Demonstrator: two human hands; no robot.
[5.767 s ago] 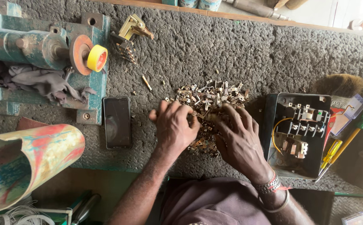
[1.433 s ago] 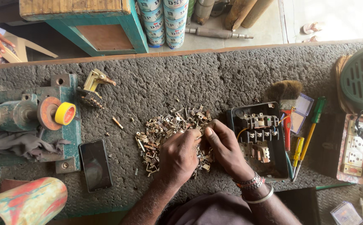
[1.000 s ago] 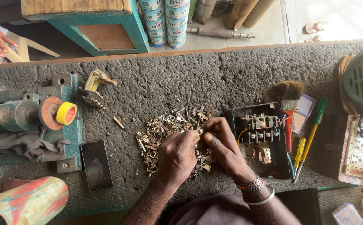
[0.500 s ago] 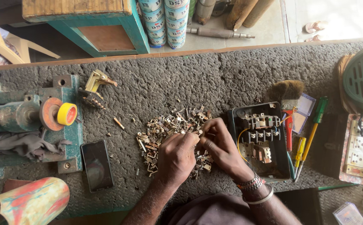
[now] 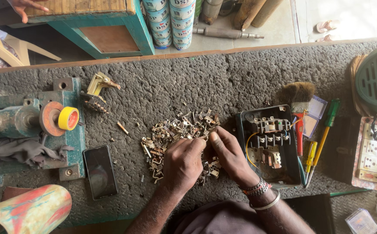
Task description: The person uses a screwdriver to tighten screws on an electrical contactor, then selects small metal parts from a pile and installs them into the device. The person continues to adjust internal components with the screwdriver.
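Taking the heap of small brass and steel contact pieces (image 5: 175,134) in the middle of the rough grey stone bench (image 5: 205,78) as the landmark, the scene reads from the left. Far left of the heap sits a teal metal machine block (image 5: 28,125) with a roll of yellow tape (image 5: 68,118) on its spindle, a grey rag (image 5: 19,149) draped below it, and a curved sheet with red and yellow paint (image 5: 26,210) lower still. Just left of the heap lies a dark phone (image 5: 100,171), face up. Above and left of the heap rests a small brass clamp fitting (image 5: 99,86). Over the heap's near edge the person's left hand (image 5: 183,162) is curled, fingers bent down into the pieces; whether it grips any cannot be told. The right hand (image 5: 227,154) touches it, thumb and forefinger pinched at a small metal part at the heap's right edge. Right of the heap stands an open black switch box with terminals and yellow wire (image 5: 268,145), then a red-handled brush (image 5: 299,97), a yellow screwdriver (image 5: 310,156), and a green-handled screwdriver (image 5: 325,130).
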